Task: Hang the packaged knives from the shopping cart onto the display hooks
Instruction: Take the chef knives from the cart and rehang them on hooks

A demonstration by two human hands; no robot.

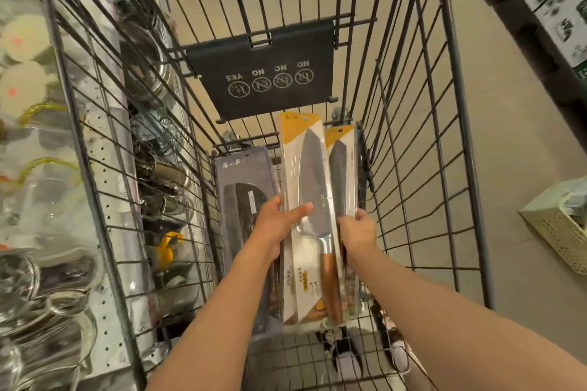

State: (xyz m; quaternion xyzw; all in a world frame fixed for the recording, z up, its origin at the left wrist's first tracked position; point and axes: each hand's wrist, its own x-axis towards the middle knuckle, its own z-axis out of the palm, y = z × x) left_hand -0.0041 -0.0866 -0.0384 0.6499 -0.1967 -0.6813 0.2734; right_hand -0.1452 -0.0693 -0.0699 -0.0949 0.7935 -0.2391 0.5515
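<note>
Both hands are down in the cart [413,168]: left hand [279,222] grips the left edge of the front yellow pack [309,200], thumb across its face, and right hand [357,230] pinches the second yellow pack [341,174] tucked right behind it. Left of those, touching the left wrist, leans a grey pack [244,200]. So three knife packs, all standing upright at the cart's near end. Their bottoms are partly hidden by the arms. Shelf stuff on the left is too blurry to make out.
</note>
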